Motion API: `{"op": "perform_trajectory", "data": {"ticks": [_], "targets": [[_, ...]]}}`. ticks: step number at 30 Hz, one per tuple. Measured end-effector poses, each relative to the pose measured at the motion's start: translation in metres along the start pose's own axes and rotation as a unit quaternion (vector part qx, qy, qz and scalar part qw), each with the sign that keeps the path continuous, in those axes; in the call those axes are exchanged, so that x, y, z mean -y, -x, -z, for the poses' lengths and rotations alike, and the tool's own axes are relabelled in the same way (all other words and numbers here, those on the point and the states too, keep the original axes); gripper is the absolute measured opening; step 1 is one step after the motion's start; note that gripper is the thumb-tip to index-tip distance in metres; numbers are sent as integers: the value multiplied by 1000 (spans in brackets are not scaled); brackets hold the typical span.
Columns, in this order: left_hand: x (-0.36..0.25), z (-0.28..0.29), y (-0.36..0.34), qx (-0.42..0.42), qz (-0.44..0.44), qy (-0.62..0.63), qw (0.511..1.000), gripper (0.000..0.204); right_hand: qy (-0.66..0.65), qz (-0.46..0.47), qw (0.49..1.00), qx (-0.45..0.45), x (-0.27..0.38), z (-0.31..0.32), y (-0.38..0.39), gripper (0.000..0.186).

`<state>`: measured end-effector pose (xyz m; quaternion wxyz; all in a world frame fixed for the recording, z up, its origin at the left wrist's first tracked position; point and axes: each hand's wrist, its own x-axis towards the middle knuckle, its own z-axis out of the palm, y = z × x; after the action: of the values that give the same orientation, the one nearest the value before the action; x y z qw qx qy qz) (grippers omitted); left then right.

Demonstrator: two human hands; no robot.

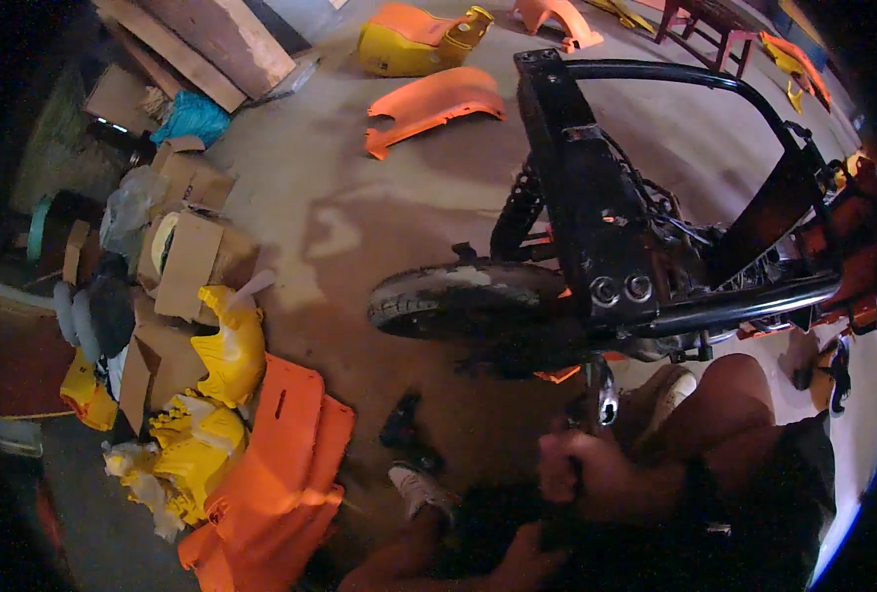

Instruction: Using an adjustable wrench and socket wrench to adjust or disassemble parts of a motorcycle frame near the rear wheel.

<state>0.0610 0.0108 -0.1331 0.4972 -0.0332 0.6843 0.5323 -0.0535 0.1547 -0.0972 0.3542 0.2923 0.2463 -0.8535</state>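
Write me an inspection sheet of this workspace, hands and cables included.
Surface: smooth greyish floor, partly shadowed.
Main things: black metal vehicle frame, black rubber tyre, shiny elongated metal piece near the frame.
Clutter: curved orange plastic panels, moulded yellow plastic parts, brown cardboard boxes, heaped left.
Hands: bare right hand curled near the metal piece, bare left hand shadowed near the lower edge; grips unclear.
Cables: thin cables along the frame.
Surroundings: red-brown wooden bench, top right; long brown wooden boards, upper left.

A vehicle repair workshop: a bare black vehicle frame (581, 187) with a treaded tyre (428, 294) and shock absorber (517, 212) stands on the floor (290, 148), orange body panels (433, 107) lie toward its far edge, and opened cardboard boxes (190, 268) crowd its left edge.
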Motion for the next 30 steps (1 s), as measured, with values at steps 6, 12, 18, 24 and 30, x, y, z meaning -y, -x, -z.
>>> {"op": "perform_trajectory", "data": {"ticks": [6, 12, 18, 24, 30], "targets": [[-1, -3, -6, 11, -8, 7, 1000, 46, 36, 42, 998, -21, 0, 1, 1, 13], [-1, 4, -3, 1, 4, 4, 1000, 46, 12, -19, 1000, 17, -3, 10, -5, 16], [-21, 33, 15, -31, 37, -54, 997, 45, 18, -15, 999, 21, -6, 6, -8, 16], [-80, 79, 46, -131, 94, -202, 966, 45, 24, 43, 998, 36, 3, -24, -13, 21], [-85, 105, 64, -285, -4, -355, 890, 43, -84, 71, 991, 70, -6, -21, -40, 21]]}}
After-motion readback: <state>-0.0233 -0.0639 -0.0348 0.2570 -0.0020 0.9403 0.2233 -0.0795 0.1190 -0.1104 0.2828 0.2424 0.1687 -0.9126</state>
